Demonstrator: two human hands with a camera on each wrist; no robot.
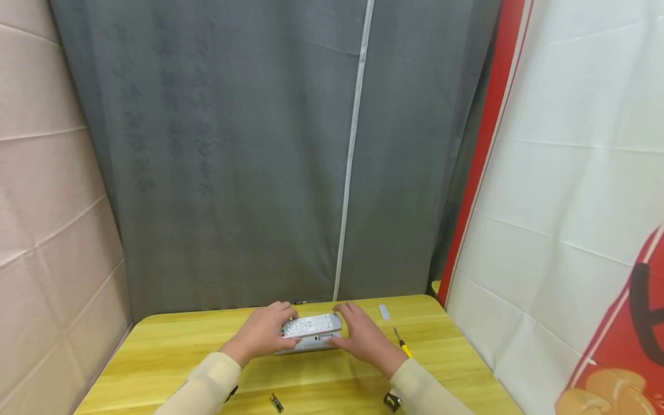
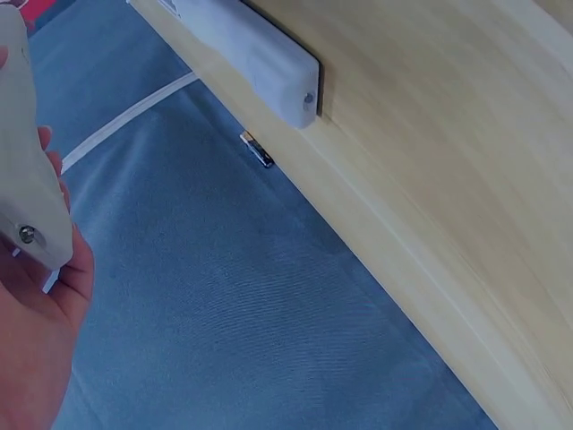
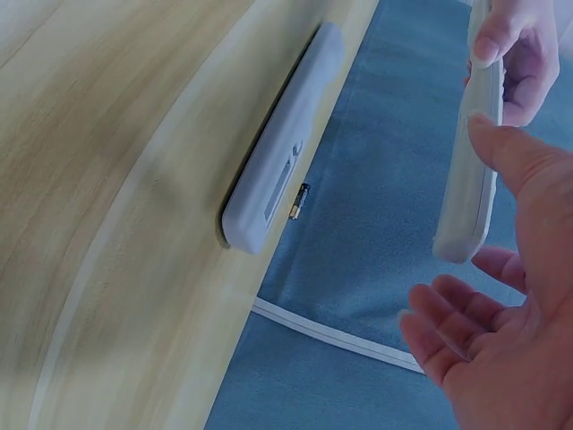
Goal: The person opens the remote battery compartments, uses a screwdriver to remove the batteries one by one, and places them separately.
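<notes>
A light grey remote control with white keys is held above the table, keys up in the head view. My left hand grips its left end between thumb and fingers. My right hand is spread around the other end; in the right wrist view its thumb meets the side of the remote, while the other fingers are spread apart below. Under the remote, a long grey casing lies on the table with a battery slot showing. The left wrist view shows a small metal stud on the held remote.
A battery lies near the table's front, and another at the far edge by the grey curtain. To the right are a small grey cover and a yellow-handled screwdriver, partly hidden by my right arm.
</notes>
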